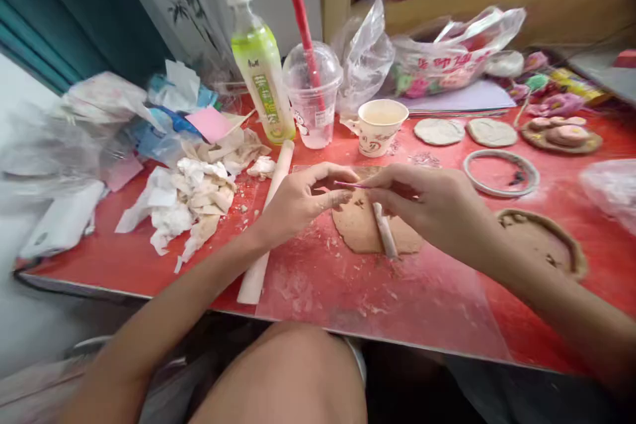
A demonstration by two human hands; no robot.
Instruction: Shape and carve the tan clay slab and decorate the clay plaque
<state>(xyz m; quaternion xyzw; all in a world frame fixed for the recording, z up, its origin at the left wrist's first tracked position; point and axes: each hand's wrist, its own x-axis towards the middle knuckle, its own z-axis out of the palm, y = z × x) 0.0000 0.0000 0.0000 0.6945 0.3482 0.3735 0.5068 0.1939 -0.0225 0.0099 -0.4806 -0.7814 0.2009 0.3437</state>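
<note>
Purple stick (348, 184): held over your clay slab (352, 232), long axis running left to right.
Right hand (422, 195): your fingertips pinch its right part.
Left hand (308, 195): curled about its left end, grip unclear.
Stick's right end: hidden by your fingers.

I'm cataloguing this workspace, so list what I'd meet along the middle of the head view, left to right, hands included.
Crumpled tissues → pale rod → left hand → thin purple stick → right hand → pale ring → clear plastic.
</note>
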